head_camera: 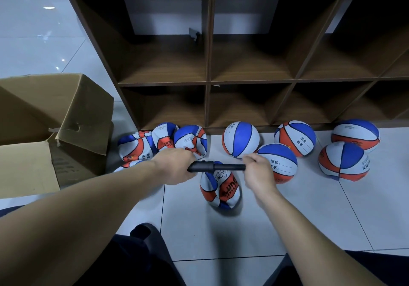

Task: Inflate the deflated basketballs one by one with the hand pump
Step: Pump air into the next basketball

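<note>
Here the black hand pump lies crosswise, left to right, above a crumpled basketball (orange, blue, white panels) on the tiled floor. The left hand grips its thick barrel; the right hand pinches the slimmer end.

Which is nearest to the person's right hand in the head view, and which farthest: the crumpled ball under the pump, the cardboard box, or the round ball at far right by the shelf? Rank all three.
From the right hand:
1. Crumpled ball, just left of it, under the pump.
2. Far-right round ball, against the shelf.
3. Cardboard box, far left.
</note>
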### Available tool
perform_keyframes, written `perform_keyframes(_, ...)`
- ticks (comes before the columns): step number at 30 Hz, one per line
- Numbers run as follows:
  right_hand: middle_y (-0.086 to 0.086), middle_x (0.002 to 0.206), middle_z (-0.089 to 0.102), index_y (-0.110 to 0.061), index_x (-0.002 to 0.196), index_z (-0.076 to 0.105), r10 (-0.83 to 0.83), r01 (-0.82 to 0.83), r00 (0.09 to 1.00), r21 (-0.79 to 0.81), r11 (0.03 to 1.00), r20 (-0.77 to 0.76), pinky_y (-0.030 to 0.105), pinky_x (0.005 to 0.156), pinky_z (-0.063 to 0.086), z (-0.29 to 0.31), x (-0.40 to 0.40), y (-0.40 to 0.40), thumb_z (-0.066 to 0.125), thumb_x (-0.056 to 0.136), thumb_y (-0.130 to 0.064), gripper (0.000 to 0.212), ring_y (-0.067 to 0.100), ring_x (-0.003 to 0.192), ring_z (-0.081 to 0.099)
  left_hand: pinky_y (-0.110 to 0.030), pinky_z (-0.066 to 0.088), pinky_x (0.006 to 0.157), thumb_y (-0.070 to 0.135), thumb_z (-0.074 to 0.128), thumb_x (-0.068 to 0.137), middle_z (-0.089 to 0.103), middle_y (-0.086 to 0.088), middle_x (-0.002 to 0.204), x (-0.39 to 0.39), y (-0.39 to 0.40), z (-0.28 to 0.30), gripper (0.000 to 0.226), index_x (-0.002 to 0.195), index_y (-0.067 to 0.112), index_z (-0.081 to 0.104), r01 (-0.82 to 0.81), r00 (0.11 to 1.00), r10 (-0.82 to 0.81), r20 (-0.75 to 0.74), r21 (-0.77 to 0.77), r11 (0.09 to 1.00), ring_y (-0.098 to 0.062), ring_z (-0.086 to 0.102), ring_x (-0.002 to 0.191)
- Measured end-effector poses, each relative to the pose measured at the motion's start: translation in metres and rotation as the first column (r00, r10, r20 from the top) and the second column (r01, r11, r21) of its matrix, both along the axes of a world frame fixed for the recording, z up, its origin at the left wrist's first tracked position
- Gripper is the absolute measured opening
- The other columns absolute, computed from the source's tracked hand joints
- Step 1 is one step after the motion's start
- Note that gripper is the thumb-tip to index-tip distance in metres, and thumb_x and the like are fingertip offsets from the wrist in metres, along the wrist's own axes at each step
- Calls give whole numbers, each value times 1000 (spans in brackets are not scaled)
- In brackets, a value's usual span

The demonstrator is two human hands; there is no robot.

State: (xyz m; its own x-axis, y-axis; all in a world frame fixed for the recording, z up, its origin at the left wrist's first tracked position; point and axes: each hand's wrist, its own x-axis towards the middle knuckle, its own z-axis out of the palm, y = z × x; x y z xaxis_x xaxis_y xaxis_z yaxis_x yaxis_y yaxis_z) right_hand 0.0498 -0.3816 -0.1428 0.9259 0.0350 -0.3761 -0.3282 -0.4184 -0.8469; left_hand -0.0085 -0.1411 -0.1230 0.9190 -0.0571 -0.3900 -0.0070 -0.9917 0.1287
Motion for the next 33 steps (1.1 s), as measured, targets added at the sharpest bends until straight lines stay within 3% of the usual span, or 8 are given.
perform_keyframes(5,-13,50,40,-20,65,48,-71,71,997,-17,997,9,34,60,32,3,12,-18,57,104,-25,41,22,62,38,-31,45,61,46,63,100,65,7,74,0,10,0,21,86,31,64,-41,998,37,-57,-71,997,-13,63,70)
perform_keyframes(12,-6,57,36,-19,63,41,-232,232,973,34,972,1,37,60,30,6,2,-5,57,100,-19,40,22,65,34,-32,46,60,44,60,102,64,5,77,3,-3,2,22,84,31,61,-20,999,18,-48,-40,999,-15,61,71)
perform_keyframes(16,-10,52,35,-18,63,36,-195,193,979,32,981,64,38,60,29,10,-15,9,53,100,-15,42,20,61,33,-38,58,67,44,59,100,65,5,77,0,-11,2,21,87,28,65,-22,999,20,-33,-49,999,-17,63,72)
perform_keyframes(22,1,68,42,-16,67,42,-98,99,989,-2,995,110,34,58,31,15,-32,27,51,104,-17,38,20,64,38,-33,46,59,36,59,97,63,4,74,2,-25,7,17,85,25,64,10,1000,-9,6,-33,999,-18,60,68)
perform_keyframes(28,4,80,57,-13,79,59,-10,11,996,-10,1000,86,35,63,43,10,-41,37,50,105,-25,30,22,72,52,-39,58,66,36,61,96,66,2,76,2,-32,6,14,87,26,65,29,1000,-30,-8,-56,998,-22,66,72)
perform_keyframes(33,-1,72,49,-16,78,56,38,-38,997,-1,999,62,16,46,36,11,-33,30,51,109,-27,33,16,63,46,-38,54,62,38,61,96,65,3,74,4,-31,4,16,84,27,63,28,1000,-28,2,-92,995,-19,63,69)
